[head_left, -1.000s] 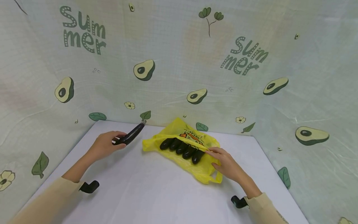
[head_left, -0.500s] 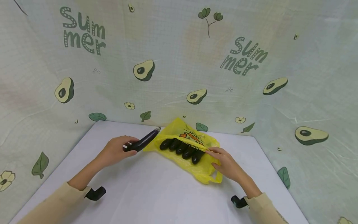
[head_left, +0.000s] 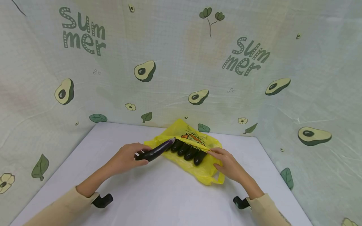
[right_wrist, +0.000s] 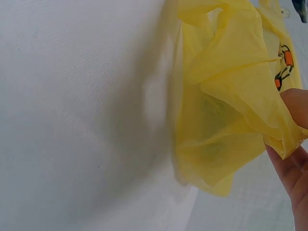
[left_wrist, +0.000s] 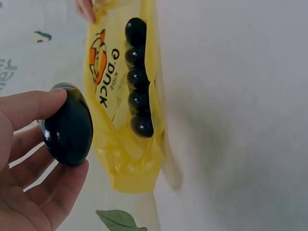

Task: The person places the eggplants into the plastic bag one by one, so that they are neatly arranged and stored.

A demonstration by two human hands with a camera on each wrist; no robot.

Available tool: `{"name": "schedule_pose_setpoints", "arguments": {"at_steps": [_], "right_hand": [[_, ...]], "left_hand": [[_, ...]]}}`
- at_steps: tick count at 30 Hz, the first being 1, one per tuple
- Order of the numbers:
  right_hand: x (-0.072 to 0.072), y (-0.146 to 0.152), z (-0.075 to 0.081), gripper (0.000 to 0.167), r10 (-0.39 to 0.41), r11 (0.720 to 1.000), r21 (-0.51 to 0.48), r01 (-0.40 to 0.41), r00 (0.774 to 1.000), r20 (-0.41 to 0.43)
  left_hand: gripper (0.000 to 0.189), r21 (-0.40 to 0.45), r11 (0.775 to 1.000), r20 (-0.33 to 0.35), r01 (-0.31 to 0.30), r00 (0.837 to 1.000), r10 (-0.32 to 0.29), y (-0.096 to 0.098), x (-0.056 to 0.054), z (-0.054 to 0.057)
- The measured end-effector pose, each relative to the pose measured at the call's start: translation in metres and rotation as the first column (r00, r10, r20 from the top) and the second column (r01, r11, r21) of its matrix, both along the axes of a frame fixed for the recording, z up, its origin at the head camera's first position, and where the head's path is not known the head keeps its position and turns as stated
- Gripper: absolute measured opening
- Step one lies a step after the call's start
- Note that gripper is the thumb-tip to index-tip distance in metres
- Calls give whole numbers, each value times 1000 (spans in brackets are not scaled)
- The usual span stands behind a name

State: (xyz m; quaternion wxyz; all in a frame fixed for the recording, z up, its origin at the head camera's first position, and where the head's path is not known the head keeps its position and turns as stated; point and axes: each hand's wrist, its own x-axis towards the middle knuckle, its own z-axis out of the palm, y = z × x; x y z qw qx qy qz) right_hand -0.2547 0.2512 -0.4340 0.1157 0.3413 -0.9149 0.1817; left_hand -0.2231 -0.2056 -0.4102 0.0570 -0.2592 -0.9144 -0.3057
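My left hand (head_left: 130, 158) grips a long dark eggplant (head_left: 155, 153) by its blunt end. Its stem end points right and overlaps the mouth of a yellow plastic bag (head_left: 207, 175) in the head view. Inside the bag several eggplants (head_left: 191, 153) lie side by side, blunt ends toward me. My right hand (head_left: 226, 163) pinches the bag's upper edge at the right side; in the right wrist view the gathered film (right_wrist: 284, 139) sits between thumb and fingers. The left wrist view shows the held eggplant (left_wrist: 70, 127) end-on, apart from the row in the bag (left_wrist: 137, 190).
The bag lies on a white-covered table (head_left: 158, 197) near its back edge. A patterned cloth (head_left: 175, 44) with avocados and lettering hangs behind and at both sides. Black wrist mounts (head_left: 102, 201) stick out below the sleeves.
My left hand has carried the eggplant rightward and toward me, from left of the bag to its opening. The right hand and the bag stay nearly still.
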Motion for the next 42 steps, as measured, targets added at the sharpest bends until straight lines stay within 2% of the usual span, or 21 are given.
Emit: {"name": "schedule_pose_setpoints", "arguments": {"at_steps": [5,9,16,23,33,42], "right_hand": [[-1,1,0,65,11,1000,-2,-11,1000,-12],[0,1,0,65,9,1000,-5,-9,1000,-11],[-1,-1,0,65,4,1000,-3,-4,1000,-1],[-1,0,0,65,13,1000,-9,-14,1000,-17],[0,-2,0,66,-7,1000,-10,7,1000,-1],[1,-2,0,66,-11,1000,-18,11,1000,6]], "left_hand": [[45,-24,999,8,33,999,-33,10,-1,-5],[43,-18,996,19,83,996,-83,21,-3,-9],[43,-46,991,28,127,992,-126,47,-4,-15],[41,-80,978,2,191,981,-191,73,-7,-22],[40,-83,972,25,219,976,-218,103,-17,-29],[41,-70,974,107,217,972,-209,131,-24,-42]]}}
